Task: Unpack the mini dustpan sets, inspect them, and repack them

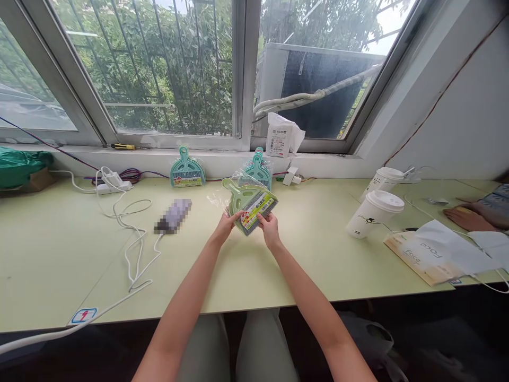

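Note:
I hold a pale green mini dustpan set (247, 200) in a clear wrapper with a yellow label, a little above the light green table (59, 254). My left hand (227, 224) grips its lower left edge. My right hand (269, 223) pinches its lower right edge by the label. Behind it a teal dustpan set (259, 168) leans against the window ledge, and another teal set (187, 171) stands further left.
A white power strip (113, 184) and white cable (133, 249) lie left, beside a blurred phone (174, 215). Two white paper cups (374, 212) and a paper bag (431, 254) sit right. Another person's hand (465, 217) rests far right. A white packet (280, 137) stands on the sill.

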